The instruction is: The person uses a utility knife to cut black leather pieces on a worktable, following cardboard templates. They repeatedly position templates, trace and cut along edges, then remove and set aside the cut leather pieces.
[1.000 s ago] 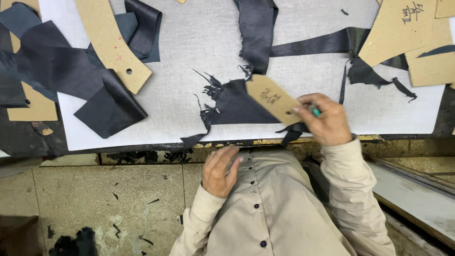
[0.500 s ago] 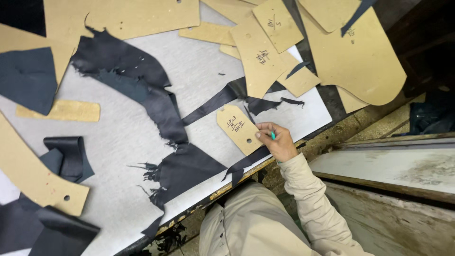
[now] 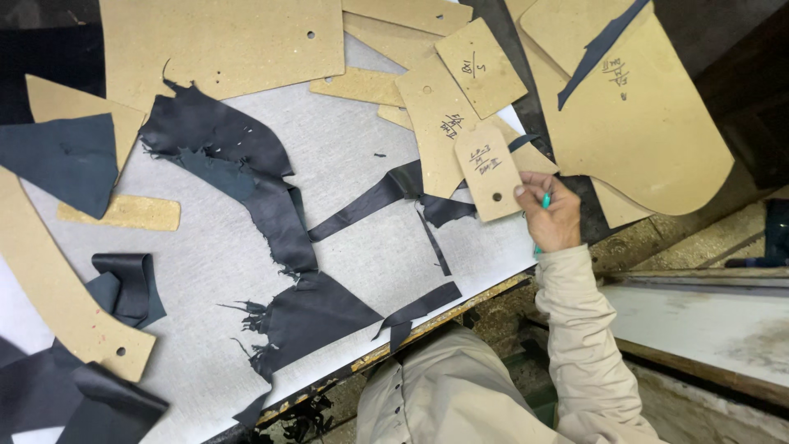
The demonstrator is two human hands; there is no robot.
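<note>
The right hand [image 3: 552,218] holds a small brown card piece [image 3: 488,173]. The piece is flat and stiff. It looks like a tag with a rounded top. It has one small round hole near its lower end and some dark pen marks near its upper end. Its long way runs up and down in the view, tipped a little. The rounded end points away from the person, and the end with the hole points back to the person.

The fingers [image 3: 526,187] pinch the right edge of the piece, close to the bottom corner. A thin green tool [image 3: 545,200] is tucked in the same hand and sticks out between the fingers. The left hand is not in view.

The piece lies near the right side of the grey table top [image 3: 353,164], close to the front edge. It lies on top of a bigger card shape [image 3: 436,123] and a strip of black cloth [image 3: 370,201]. More brown card shapes lie all around. A very big one with a round edge [image 3: 657,140] sits just to the right of the hand. A large square one [image 3: 222,45] lies far back on the left.

Torn bits of black cloth [image 3: 246,181] lie across the middle of the table. The person wears a pale tan shirt [image 3: 460,395], and the sleeve [image 3: 583,329] reaches to the wrist.
</note>
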